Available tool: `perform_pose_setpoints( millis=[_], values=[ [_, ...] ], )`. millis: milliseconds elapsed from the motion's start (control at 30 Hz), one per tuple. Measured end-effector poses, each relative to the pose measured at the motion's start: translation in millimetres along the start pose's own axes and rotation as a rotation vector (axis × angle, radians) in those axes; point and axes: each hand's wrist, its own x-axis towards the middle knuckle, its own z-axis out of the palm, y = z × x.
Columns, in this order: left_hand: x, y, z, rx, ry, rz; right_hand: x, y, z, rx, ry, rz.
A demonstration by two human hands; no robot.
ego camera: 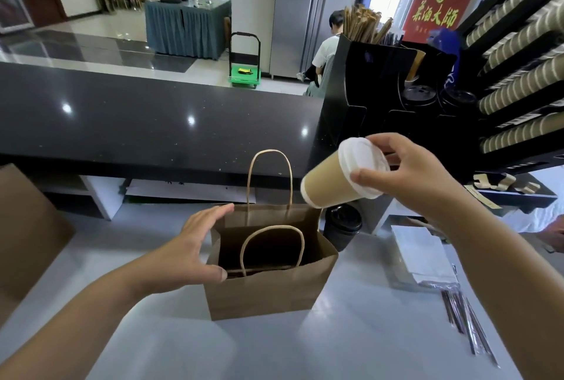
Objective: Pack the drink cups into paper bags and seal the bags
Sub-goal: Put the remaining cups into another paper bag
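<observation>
Between your hands, the paper bag point(268, 285) stands upright and open on the grey desk point(351, 334). Your left hand point(189, 251), fingers spread wide, touches its left wall. Your right hand point(409, 172) grips a tan cup point(329, 184) by its white lid, tilted above the bag's right corner. Below that hand, a black-lidded cup point(341, 227) stands just beside the bag.

Both arms are extended forward.
The left hand point(195, 245) is held open, fingers spread; the right hand point(409, 172) is curled, seemingly by fingertips, round a cup point(328, 186).
</observation>
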Motion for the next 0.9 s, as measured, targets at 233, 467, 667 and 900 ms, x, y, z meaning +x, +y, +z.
perform_pose_setpoints(
  millis=[233,467,667,900],
  values=[
    [2.2,-4.4,-4.0,0.01,-0.027,0.015,8.0,-26.7,69.8,-0.22,-0.435,-0.095],
    [-1.5,-12.2,-4.7,0.046,-0.079,0.057,15.5,-19.4,121.8,-0.473,-0.692,-0.289],
    [-0.6,-17.8,-2.5,0.073,-0.087,0.077,13.1,-15.0,130.6,-0.614,-0.61,-0.447],
    [4.4,-20.4,-5.0,0.087,-0.093,0.08,5.7,-3.3,133.7,-0.641,-0.662,-0.43]
  ],
)
